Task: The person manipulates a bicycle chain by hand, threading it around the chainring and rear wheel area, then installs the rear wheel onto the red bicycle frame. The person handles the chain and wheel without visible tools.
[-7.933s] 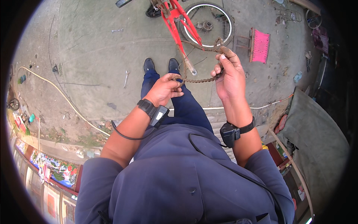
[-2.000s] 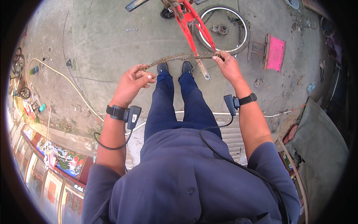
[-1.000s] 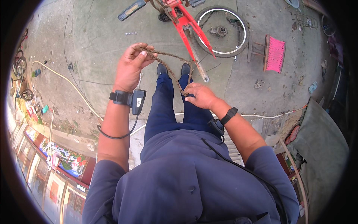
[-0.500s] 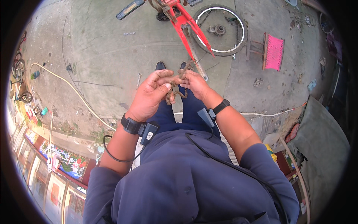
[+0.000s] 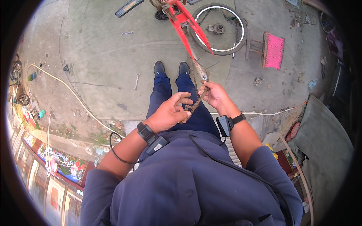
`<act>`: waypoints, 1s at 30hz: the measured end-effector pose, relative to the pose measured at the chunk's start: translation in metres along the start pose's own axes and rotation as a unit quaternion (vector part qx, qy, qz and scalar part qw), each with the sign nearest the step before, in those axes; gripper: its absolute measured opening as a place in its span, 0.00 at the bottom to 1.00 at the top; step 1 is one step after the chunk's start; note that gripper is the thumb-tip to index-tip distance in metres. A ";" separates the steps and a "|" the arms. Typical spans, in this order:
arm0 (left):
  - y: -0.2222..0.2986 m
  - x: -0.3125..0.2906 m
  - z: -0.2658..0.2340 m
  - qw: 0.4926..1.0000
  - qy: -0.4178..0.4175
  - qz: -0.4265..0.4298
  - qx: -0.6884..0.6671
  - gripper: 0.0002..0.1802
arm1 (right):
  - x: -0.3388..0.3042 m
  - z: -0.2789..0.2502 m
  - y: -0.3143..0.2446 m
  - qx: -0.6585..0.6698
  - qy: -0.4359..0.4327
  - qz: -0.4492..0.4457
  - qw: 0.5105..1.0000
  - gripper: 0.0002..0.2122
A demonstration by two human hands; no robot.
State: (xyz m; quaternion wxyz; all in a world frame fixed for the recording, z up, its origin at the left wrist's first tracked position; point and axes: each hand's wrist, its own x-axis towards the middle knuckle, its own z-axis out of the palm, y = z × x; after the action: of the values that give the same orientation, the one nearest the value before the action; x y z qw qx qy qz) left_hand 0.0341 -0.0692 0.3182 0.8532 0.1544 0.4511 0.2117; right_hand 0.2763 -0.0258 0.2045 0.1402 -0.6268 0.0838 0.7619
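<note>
A rusty, brown bicycle chain (image 5: 195,106) runs between my two hands in front of my thighs. My left hand (image 5: 168,113) pinches its lower end between thumb and fingers. Higher and to the right, my right hand (image 5: 215,96) is closed on the upper part, and a loose strand loops up past its fingers. Just beyond the hands is a red bicycle frame (image 5: 185,27), its two thin stays pointing toward me. A stick or bar (image 5: 201,71) lies under the stay ends, partly behind the chain.
A detached bicycle wheel (image 5: 239,35) lies right of the frame. Farther right is a small stool with a pink woven seat (image 5: 273,51). Wrenches (image 5: 137,81) lie on the concrete at left. A pale hose (image 5: 71,89) curves across the left ground. A grey-green cover (image 5: 324,139) hangs at right.
Both hands have come lower and my right hand has moved rightward, away from the left. The bunched chain is now drawn out between them.
</note>
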 end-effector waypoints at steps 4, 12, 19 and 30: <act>-0.015 0.011 0.002 0.999 -0.031 -0.042 -0.002 0.38 | 0.002 -0.019 0.004 -0.024 0.013 -0.003 1.000 0.09; -0.043 0.024 -0.005 0.994 -0.067 -0.086 0.002 0.40 | -0.004 -0.042 -0.001 -0.021 0.027 -0.035 0.999 0.07; -0.035 0.015 -0.012 0.982 0.027 0.067 -0.176 0.34 | 0.000 -0.041 -0.012 0.109 0.035 -0.063 0.991 0.07; -0.008 0.007 -0.034 0.991 0.106 0.065 0.039 0.20 | 0.004 -0.018 -0.022 0.101 0.017 -0.092 0.990 0.08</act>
State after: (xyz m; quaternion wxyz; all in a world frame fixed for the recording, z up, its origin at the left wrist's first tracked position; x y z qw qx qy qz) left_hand 0.0114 -0.0702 0.2911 0.7781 0.1934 0.5359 0.2644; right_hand 0.2993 -0.0100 0.1981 0.2708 -0.6277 0.1049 0.7223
